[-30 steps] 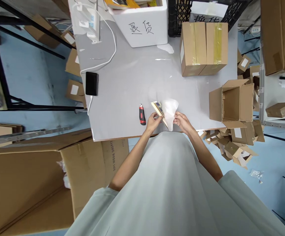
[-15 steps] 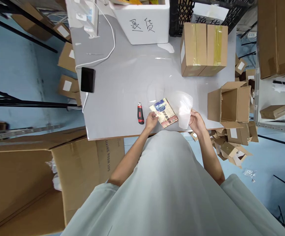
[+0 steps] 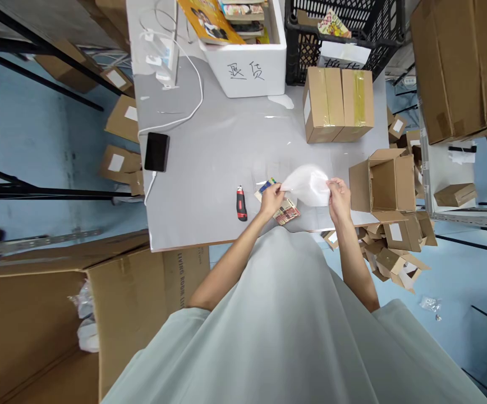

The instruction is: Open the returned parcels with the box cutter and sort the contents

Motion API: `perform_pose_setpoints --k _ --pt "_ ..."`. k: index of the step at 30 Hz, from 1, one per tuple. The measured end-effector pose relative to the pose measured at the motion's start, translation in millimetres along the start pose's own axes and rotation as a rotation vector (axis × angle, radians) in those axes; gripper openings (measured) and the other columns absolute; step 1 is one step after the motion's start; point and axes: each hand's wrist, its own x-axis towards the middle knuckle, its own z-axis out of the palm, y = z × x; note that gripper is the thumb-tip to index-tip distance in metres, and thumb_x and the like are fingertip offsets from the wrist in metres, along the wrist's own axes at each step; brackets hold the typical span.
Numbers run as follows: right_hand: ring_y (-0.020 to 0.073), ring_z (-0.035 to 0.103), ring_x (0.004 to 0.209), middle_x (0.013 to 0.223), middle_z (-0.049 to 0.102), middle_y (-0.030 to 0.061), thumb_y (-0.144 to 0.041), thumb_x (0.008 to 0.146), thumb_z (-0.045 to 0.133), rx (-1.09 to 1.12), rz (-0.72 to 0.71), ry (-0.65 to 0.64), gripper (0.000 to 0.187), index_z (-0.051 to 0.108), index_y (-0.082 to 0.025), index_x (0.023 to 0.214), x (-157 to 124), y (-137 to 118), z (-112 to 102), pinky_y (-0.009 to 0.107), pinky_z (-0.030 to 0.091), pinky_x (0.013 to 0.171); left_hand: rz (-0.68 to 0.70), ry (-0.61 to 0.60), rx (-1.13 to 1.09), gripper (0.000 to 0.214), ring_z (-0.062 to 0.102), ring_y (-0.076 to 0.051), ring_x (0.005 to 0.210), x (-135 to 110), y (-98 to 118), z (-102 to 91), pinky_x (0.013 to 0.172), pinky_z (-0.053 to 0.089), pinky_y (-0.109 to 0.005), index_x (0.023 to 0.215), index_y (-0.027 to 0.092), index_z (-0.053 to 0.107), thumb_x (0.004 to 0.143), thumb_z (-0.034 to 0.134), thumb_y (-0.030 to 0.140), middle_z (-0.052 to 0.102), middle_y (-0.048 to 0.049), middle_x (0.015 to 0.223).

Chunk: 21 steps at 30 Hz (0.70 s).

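Note:
Between my two hands a translucent white plastic sheet or bag (image 3: 312, 185) is stretched sideways above the table. My left hand (image 3: 272, 200) pinches its left end, and my right hand (image 3: 338, 199) grips its right edge. Beneath my left hand lies a small book (image 3: 288, 212) with a cream, blue and red cover, partly hidden by the hand and the plastic. To the left, a red and black box cutter (image 3: 241, 203) rests on the grey table (image 3: 197, 191), touched by neither hand.
Two taped cartons (image 3: 339, 106) stand at the back right, with an open carton (image 3: 381, 180) nearer me. Behind are a white bin (image 3: 249, 72) of books and a black crate (image 3: 344, 33). A phone (image 3: 156, 152) and cable lie left. A large open box (image 3: 129, 314) stands below left.
My left hand has let go of the book and taken the plastic's left end. The plastic has gone from hanging at my right hand to stretched between both. The view has tilted up slightly.

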Motion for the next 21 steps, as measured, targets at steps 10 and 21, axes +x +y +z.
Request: perform_pose_setpoints --k 10,21 --pt "0.0261 0.076 0.104 0.142 0.073 0.0117 -0.042 0.077 0.079 -0.280 -0.034 -0.316 0.077 0.061 -0.025 0.150 -25.4 43.8 41.2 0.040 0.065 0.094 0.083 0.005 -0.164 0.015 0.074 -0.022 0.077 -13.9 44.2 -25.7 0.073 0.065 -0.035 0.099 0.017 0.074 0.093 0.063 0.025 0.074 -0.0037 0.088" --pt "0.0211 0.067 0.079 0.073 0.072 -0.0014 -0.041 0.070 0.090 -0.124 -0.009 -0.441 0.027 0.072 -0.021 0.072 -23.0 37.2 60.1 0.032 0.058 0.075 0.441 -0.165 0.124 0.052 0.064 -0.033 0.142 -51.6 63.7 -48.3 0.120 0.054 -0.047 0.143 0.026 0.077 0.093 0.065 0.022 0.071 -0.0106 0.147"
